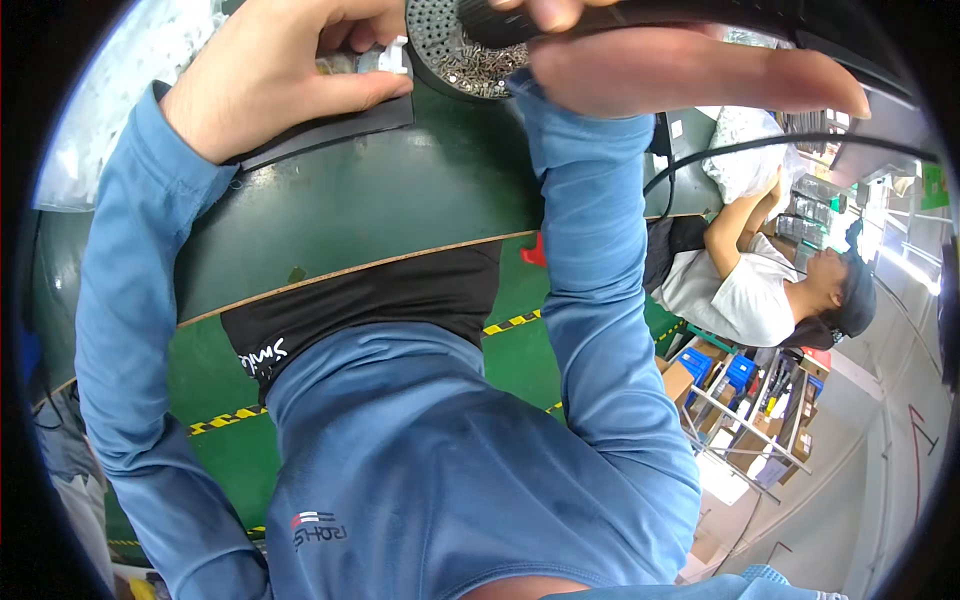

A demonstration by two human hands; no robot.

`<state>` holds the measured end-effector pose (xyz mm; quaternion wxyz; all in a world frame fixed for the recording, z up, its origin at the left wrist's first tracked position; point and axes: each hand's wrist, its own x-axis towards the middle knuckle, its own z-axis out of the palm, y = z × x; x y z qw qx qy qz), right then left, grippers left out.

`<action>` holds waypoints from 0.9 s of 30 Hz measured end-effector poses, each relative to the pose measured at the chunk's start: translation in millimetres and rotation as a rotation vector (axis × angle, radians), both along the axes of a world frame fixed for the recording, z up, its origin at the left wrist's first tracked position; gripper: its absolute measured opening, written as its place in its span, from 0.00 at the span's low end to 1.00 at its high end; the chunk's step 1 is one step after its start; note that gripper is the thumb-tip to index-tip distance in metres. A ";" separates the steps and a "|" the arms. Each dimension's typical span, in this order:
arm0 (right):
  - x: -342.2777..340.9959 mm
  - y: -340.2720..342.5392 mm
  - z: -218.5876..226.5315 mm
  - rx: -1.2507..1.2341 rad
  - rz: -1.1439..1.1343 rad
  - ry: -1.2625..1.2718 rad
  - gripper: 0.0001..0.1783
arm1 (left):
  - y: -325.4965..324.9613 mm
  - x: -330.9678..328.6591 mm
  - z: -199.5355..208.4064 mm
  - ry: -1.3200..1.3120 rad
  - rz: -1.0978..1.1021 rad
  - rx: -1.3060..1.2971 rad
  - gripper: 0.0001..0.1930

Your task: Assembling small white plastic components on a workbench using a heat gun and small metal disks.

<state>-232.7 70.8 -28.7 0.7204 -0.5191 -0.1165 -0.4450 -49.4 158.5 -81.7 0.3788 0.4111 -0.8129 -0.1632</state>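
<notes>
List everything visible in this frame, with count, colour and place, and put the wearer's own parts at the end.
Round tray of small screws: one, black with silvery screws, top centre on the bench.
Small part: one, white and metallic, under the left-hand fingers beside the tray.
Dark mat: one, black, flat under the left hand.
Workbench: one, dark green top with pale wooden edge, upper half.
Black tool: one, long, along the top edge under the right hand.
Cable: one, black, arcing at right.
Co-worker: one, white shirt, dark cap, right side.
Storage bins: several, blue, lower right.
Floor tape: yellow-black stripes on green floor.
Left hand: on the small part.
Right hand: on the black tool.
Sleeves: two, blue.
</notes>
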 end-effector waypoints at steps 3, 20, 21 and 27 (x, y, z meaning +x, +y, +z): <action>-17.8 -32.9 1.0 -0.162 -0.029 0.009 0.53 | -5.3 -10.2 10.1 0.120 -0.043 0.089 0.14; 2.9 -23.7 -24.9 -0.084 -0.109 0.068 0.50 | -2.2 -6.9 5.3 0.022 -0.001 0.063 0.14; 3.8 -19.5 -23.6 -0.044 -0.129 0.081 0.50 | -1.7 -6.8 3.9 0.043 0.003 0.070 0.14; 0.6 -17.3 -4.2 -0.083 -0.140 0.077 0.51 | -5.5 -9.8 2.9 0.148 -0.033 0.055 0.14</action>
